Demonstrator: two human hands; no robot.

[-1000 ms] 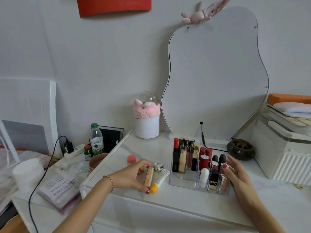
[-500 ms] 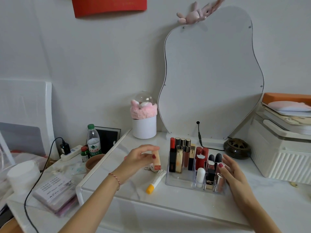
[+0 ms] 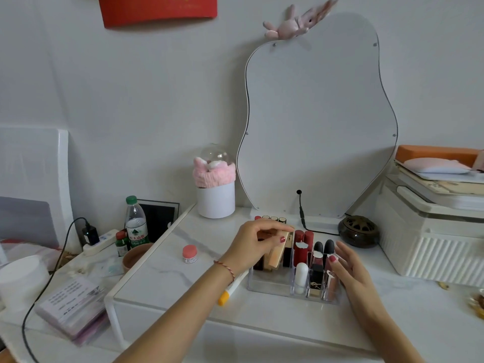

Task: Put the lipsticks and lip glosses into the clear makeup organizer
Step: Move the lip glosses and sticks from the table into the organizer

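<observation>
A clear makeup organizer [image 3: 269,284] stands on the white marble vanity top, with several lipsticks and glosses upright in its slots. My left hand [image 3: 254,244] holds a beige lip gloss tube [image 3: 276,254], tilted, its lower end down in the organizer's left part. My right hand [image 3: 351,271] rests flat against the organizer's right side with fingers spread, holding nothing. A white tube with a yellow cap [image 3: 230,290] lies on the top just left of the organizer, partly under my left wrist.
A small pink-lidded jar [image 3: 189,254] sits to the left. Behind stand a white pot with a pink headband [image 3: 216,195], a wavy mirror [image 3: 317,121], its cable and a dark round burner [image 3: 358,231]. A white ribbed box [image 3: 429,244] is at right; a bottle [image 3: 135,224] at left.
My left hand picked the beige tube up from the vanity top, carried it right and lowered it into the organizer's left part. My right hand stayed at the organizer's right side.
</observation>
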